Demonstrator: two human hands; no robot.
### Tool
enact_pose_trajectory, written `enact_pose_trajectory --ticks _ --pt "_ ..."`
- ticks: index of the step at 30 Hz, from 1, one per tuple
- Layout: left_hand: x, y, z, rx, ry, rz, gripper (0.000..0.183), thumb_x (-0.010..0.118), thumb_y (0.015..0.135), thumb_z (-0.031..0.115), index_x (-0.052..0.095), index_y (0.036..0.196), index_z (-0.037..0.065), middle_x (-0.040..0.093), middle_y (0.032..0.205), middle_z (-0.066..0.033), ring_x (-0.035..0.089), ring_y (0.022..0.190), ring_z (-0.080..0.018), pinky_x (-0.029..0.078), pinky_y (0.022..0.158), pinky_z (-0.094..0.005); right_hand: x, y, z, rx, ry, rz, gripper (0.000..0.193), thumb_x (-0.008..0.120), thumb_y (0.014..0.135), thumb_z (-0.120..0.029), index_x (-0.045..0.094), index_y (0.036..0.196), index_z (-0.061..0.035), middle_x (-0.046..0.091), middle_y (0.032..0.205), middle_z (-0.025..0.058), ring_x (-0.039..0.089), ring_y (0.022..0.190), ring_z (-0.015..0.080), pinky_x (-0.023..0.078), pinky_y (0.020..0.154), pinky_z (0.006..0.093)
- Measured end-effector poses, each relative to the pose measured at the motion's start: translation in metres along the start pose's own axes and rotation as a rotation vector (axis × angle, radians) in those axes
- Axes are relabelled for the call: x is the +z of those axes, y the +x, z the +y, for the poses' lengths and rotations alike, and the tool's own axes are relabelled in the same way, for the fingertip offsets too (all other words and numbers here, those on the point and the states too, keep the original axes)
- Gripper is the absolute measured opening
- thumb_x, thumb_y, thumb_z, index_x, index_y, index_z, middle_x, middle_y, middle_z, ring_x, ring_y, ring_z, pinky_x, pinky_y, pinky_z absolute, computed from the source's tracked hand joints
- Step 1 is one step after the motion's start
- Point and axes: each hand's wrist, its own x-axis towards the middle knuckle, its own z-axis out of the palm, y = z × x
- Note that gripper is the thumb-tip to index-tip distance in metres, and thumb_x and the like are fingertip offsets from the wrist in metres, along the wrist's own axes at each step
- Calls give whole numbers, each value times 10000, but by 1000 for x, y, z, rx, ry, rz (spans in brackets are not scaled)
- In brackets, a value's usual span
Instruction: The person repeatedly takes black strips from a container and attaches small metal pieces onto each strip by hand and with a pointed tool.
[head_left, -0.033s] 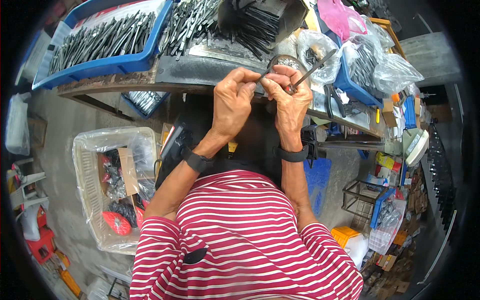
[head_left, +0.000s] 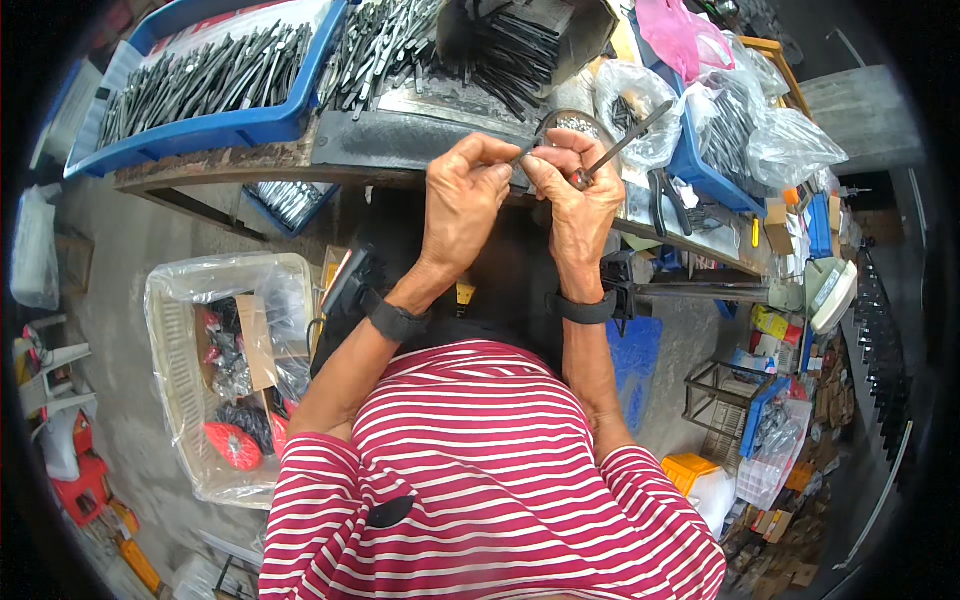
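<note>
Above the near edge of the workbench, my left hand [head_left: 462, 205] is closed, thumb and forefinger pinching a thin dark strip [head_left: 522, 154]. Its other end meets the fingertips of my right hand [head_left: 578, 205]; fingers hide most of it. My right hand is also closed round a long dark screwdriver-like tool [head_left: 630, 137], reddish where it leaves the fingers, its shaft slanting up to the right. Just beyond the fingertips sits a round dish [head_left: 572, 122] of small shiny pieces. Black-handled pliers [head_left: 660, 203] lie right of my right hand.
Blue trays [head_left: 215, 125] of black and silver strips stand at the bench's left; another blue bin [head_left: 690, 150] with plastic bags is at the right. More strips [head_left: 505, 60] spill from a container at the back. A lined white basket [head_left: 165, 350] stands on the floor at left.
My left hand has shifted very slightly, its thumb drawing a little back from the strip's end. My right hand and the tool stay almost in place.
</note>
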Motion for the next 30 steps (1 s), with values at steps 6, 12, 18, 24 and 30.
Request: enact_pose_trajectory --ticks 6,12,18,24,30 --pt "-6 2 -5 -121 -243 -21 118 514 807 -8 532 922 -26 497 702 -7 399 549 -35 287 449 -140 3 -2 2 -94 -99 -21 165 644 705 19 599 862 -7 604 730 21 531 651 50 413 575 171" --pt "-7 2 -3 -130 -271 -16 121 520 806 -4 530 924 -29 506 711 -4 405 546 -37 289 444 -138 4 -6 -1 -75 -144 -30 89 640 706 17 635 789 -12 602 730 -4 500 624 34 387 541 164" --pt "-7 2 -5 -144 -286 -27 126 525 805 -1 529 927 -32 514 717 -7 414 548 -38 286 441 -137 2 -6 2 -55 -158 -44 73 634 713 5 638 784 -13 595 700 -17 477 591 18 364 512 158" --pt "-10 1 -6 -147 -302 -67 130 530 801 1 529 927 -33 510 695 -5 415 545 -37 282 436 -134 3 -5 2 -51 -127 -33 56 634 718 -3 632 773 -14 581 663 -24 463 570 10 358 499 148" --pt "-15 3 -3 -168 -338 -124 127 533 801 6 532 922 -33 496 672 4 406 539 -37 283 441 -137 -1 -3 3 6 36 -93 52 636 718 -4 614 763 -16 570 653 -22 464 551 14 361 478 154"
